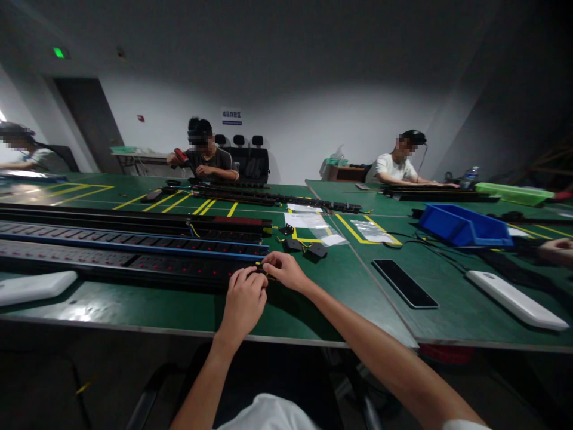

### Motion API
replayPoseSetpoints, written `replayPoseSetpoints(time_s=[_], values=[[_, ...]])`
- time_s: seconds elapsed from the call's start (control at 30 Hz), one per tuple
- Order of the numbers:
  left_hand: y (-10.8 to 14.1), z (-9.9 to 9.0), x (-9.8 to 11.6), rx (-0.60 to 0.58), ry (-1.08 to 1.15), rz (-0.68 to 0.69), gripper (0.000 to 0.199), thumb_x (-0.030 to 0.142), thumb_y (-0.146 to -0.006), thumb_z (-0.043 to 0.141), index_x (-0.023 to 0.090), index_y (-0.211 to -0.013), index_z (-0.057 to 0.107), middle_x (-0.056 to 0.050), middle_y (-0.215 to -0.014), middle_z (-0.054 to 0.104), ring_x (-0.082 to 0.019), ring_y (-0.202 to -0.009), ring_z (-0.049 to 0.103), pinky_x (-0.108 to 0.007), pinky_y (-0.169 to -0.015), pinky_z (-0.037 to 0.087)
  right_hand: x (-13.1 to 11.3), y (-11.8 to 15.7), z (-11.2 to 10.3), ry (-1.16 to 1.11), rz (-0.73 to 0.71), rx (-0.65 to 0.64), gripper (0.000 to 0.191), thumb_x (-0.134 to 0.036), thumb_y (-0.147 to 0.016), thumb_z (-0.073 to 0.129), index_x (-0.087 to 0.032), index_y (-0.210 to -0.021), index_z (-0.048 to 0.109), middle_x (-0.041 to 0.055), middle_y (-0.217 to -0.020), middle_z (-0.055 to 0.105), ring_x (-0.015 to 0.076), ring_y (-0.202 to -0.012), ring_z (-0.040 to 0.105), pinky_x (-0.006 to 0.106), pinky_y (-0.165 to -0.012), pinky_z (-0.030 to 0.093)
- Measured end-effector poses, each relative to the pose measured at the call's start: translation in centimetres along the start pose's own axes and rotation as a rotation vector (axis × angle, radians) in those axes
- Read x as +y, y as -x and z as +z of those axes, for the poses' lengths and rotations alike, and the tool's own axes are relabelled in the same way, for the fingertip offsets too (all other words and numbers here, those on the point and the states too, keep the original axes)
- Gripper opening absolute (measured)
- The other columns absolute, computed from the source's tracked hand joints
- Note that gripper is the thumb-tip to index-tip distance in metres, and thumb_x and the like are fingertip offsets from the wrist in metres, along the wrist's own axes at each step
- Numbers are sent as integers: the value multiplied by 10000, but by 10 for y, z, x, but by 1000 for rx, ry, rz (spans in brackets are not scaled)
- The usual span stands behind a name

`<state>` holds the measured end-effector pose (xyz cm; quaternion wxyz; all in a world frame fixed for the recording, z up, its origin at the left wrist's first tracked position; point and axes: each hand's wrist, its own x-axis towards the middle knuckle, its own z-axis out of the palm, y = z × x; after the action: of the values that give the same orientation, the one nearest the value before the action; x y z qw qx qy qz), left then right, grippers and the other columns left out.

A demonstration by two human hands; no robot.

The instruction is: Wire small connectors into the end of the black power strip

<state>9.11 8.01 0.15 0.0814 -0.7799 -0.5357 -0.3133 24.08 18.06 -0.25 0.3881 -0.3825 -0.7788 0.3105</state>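
My left hand [245,298] rests with curled fingers on the right end of a long black socket strip [179,269] dotted with red. Beside it, my right hand [287,272] pinches thumb and fingers together at the same end. A small yellow bit shows by those fingertips, but what they hold is too small to make out. Just behind lies a second strip with a blue edge [215,254]. Further back is a black metal channel [134,215] with a yellow wire on it. Small black end pieces [317,251] with yellow wires lie beyond my right hand.
On the green table [322,316] lie a phone [405,283], a white device [514,298], another white object [38,286] at left, a blue bin [463,226] and plastic bags [371,231]. Co-workers sit across; one holds a red tool [181,155]. Another person's hand [559,251] shows at right.
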Motion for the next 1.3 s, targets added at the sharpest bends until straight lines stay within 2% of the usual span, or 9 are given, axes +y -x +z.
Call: replayPoseSetpoints(time_s=[1.3], values=[[0, 0, 0, 7, 5, -1, 172, 77, -822, 530, 232, -838, 603, -47, -978, 701, -255, -1195, 557, -485, -1083, 370, 2, 0, 2, -69, 55, -16, 180, -327, -837, 618, -175, -915, 676, -37, -630, 572, 103, -551, 513, 213, -523, 405]])
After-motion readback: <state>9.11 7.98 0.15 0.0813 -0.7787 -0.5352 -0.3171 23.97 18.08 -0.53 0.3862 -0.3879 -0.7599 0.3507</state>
